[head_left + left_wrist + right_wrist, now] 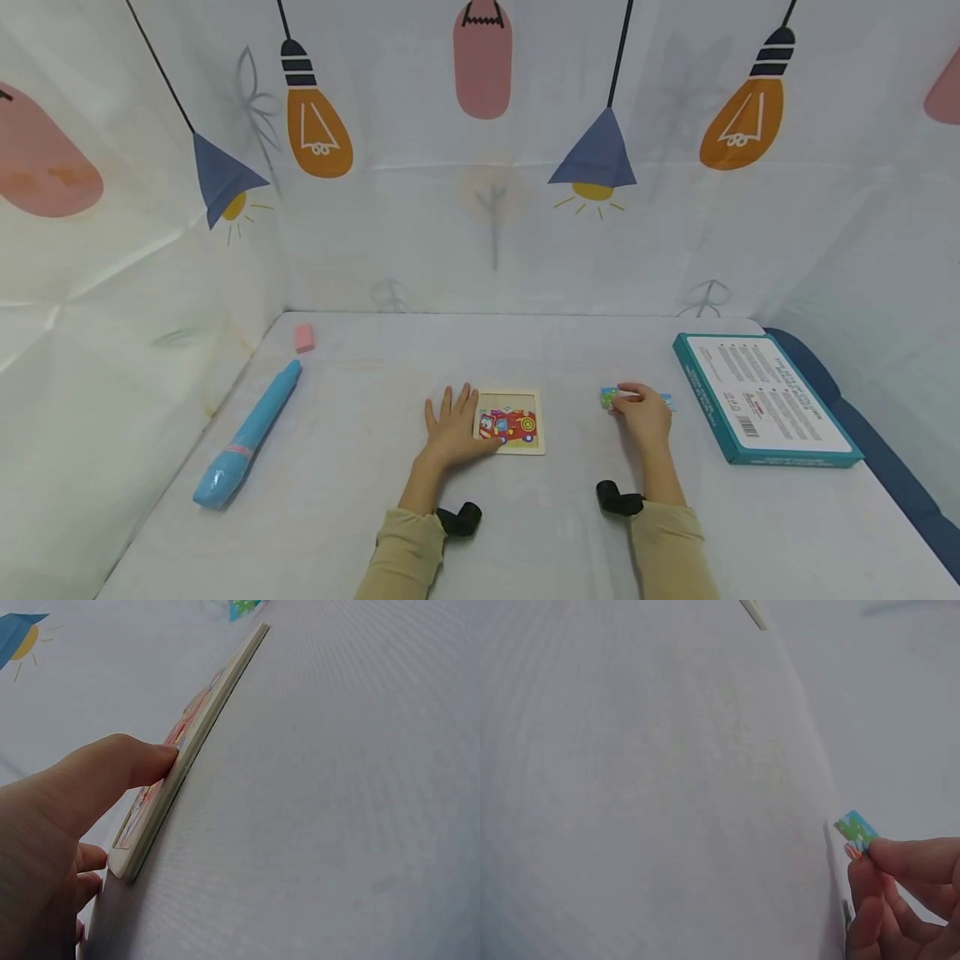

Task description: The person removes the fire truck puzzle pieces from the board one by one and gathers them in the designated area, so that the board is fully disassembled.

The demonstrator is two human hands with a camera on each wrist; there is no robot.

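Observation:
A square wooden tray puzzle [542, 423] lies near the table's middle, with a red fire-engine picture in its lower part and bare wood above. My left hand [452, 433] rests at its left side, fingers spread. The left thumb [139, 761] presses on the puzzle's near edge, as the left wrist view shows. Further right, my right hand [647, 417] pinches a small green and blue puzzle piece [860, 827] between thumb and fingers. A bit of blue [667, 402] shows on the far side of that hand, whose fingers hide what lies between.
To the right lies a teal and white box [772, 396], beside a dark blue cushioned edge [892, 467]. On the left are a blue wrapped, elongated object [251, 433] and a pink block [303, 337]. A printed white curtain [450, 233] stands behind the table.

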